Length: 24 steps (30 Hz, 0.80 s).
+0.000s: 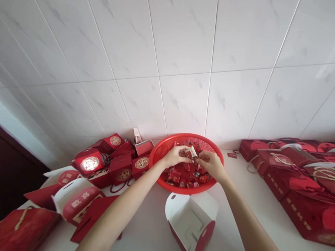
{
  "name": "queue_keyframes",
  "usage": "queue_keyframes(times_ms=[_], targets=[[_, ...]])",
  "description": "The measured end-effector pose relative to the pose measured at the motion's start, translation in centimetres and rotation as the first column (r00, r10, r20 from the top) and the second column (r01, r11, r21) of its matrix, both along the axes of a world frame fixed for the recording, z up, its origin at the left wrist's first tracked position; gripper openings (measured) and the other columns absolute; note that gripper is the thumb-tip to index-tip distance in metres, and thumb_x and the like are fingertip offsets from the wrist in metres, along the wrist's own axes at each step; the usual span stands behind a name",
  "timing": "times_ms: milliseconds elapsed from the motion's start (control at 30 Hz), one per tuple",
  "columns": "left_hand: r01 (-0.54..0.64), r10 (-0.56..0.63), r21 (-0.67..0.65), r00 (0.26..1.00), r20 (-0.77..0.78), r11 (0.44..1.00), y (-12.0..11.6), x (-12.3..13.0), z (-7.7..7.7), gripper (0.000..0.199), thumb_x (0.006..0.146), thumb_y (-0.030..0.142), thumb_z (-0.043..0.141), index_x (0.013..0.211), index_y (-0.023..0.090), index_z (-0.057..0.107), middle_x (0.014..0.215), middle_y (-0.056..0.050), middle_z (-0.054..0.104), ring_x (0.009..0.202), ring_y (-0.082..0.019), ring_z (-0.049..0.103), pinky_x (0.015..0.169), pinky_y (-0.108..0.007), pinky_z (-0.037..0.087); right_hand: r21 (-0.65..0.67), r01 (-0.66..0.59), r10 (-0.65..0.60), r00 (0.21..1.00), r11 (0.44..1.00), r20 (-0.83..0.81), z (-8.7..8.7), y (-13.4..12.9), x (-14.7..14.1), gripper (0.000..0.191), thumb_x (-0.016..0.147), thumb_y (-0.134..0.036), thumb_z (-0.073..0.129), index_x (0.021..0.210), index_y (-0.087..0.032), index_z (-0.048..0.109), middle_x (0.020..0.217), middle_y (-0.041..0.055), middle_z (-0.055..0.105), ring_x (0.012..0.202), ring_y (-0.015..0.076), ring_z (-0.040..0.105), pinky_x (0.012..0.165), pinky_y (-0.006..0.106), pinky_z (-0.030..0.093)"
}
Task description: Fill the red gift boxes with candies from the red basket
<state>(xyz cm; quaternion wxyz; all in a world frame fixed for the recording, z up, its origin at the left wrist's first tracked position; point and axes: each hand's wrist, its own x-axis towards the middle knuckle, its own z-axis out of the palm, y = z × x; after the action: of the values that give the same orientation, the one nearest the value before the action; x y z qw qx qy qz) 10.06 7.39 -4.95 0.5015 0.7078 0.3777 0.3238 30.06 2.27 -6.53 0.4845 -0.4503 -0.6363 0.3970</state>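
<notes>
Small wrapped packet, glossy white and red, held in a narrow pinch by the left hand; right hand narrowly curled at its edge, contact unclear. Both sit above a round red plastic mesh basket of wrapped sweets. Nearby: open white-lined red card box.

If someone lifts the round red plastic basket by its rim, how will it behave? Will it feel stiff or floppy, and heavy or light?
The red plastic basket is probably light for its size, because its wall is thin mesh. Its solid rim likely keeps it fairly stiff, though it may flex slightly. The small wrapped packets lie loose inside, so they could slide if it tilts.
</notes>
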Motion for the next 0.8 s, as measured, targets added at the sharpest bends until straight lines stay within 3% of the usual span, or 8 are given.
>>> queue_keyframes(times_ms=[167,267,333,500,633,800], targets=[[-0.104,0.122,0.130,0.982,-0.141,0.986,0.7,-0.2,-0.7,0.043,0.077,0.015,0.077,0.118,0.015,0.067,0.122,-0.010,0.070,0.110,-0.023,0.067,0.099,-0.037,0.051,0.004,0.078,-0.078,0.996,0.997,-0.054,0.2,-0.2,0.0,0.023,0.074,-0.042,0.066,0.073,-0.024,0.051,0.068,-0.0004,0.066,0.051,0.0179,0.062,0.053,0.032,0.049],[-0.175,0.214,0.179,0.949,-0.232,0.968,0.9,-0.4,-1.0,0.051,0.078,0.019,0.078,0.127,0.017,0.062,0.130,-0.012,0.067,0.118,-0.024,0.064,0.102,-0.036,0.050,-0.053,0.077,-0.082,0.992,0.996,-0.100,0.1,-0.2,-0.1,0.025,0.074,-0.042,0.065,0.076,-0.024,0.047,0.068,-0.0007,0.066,0.051,0.0202,0.066,0.050,0.032,0.050],[-0.211,0.256,0.177,0.923,-0.286,0.961,1.1,-0.6,-1.2,0.056,0.081,0.020,0.077,0.133,0.017,0.057,0.122,-0.012,0.070,0.113,-0.022,0.066,0.098,-0.034,0.052,-0.070,0.071,-0.080,0.987,0.995,-0.142,0.0,-0.2,-0.2,0.025,0.074,-0.042,0.065,0.078,-0.025,0.048,0.071,0.0004,0.068,0.057,0.0225,0.070,0.053,0.033,0.053],[-0.246,0.308,0.206,0.877,-0.369,0.947,1.3,-0.8,-1.4,0.049,0.087,0.023,0.068,0.134,0.015,0.056,0.103,-0.010,0.074,0.097,-0.021,0.071,0.089,-0.034,0.055,0.044,0.100,-0.095,0.989,0.994,-0.116,0.2,-0.2,0.0,0.013,0.074,-0.035,0.063,0.077,-0.022,0.060,0.091,0.0059,0.076,0.085,0.0243,0.072,0.074,0.035,0.057],[-0.201,0.299,0.254,0.845,-0.444,0.946,1.0,-0.9,-0.9,0.027,0.087,0.021,0.064,0.113,0.016,0.070,0.107,-0.010,0.075,0.102,-0.024,0.070,0.094,-0.036,0.052,0.038,0.106,-0.103,0.992,0.994,-0.078,0.5,-0.4,0.1,0.022,0.080,-0.043,0.063,0.079,-0.021,0.066,0.088,0.0075,0.076,0.083,0.0242,0.071,0.075,0.036,0.057],[-0.024,0.165,0.240,0.793,-0.587,0.970,0.1,-0.6,-0.1,0.016,0.083,0.022,0.066,0.096,0.020,0.076,0.103,-0.006,0.077,0.100,-0.024,0.070,0.092,-0.032,0.051,0.037,0.061,-0.057,0.992,0.997,-0.115,0.3,-0.3,0.1,0.026,0.072,-0.044,0.075,0.070,-0.021,0.063,0.085,0.0073,0.075,0.080,0.0239,0.070,0.073,0.036,0.058]])
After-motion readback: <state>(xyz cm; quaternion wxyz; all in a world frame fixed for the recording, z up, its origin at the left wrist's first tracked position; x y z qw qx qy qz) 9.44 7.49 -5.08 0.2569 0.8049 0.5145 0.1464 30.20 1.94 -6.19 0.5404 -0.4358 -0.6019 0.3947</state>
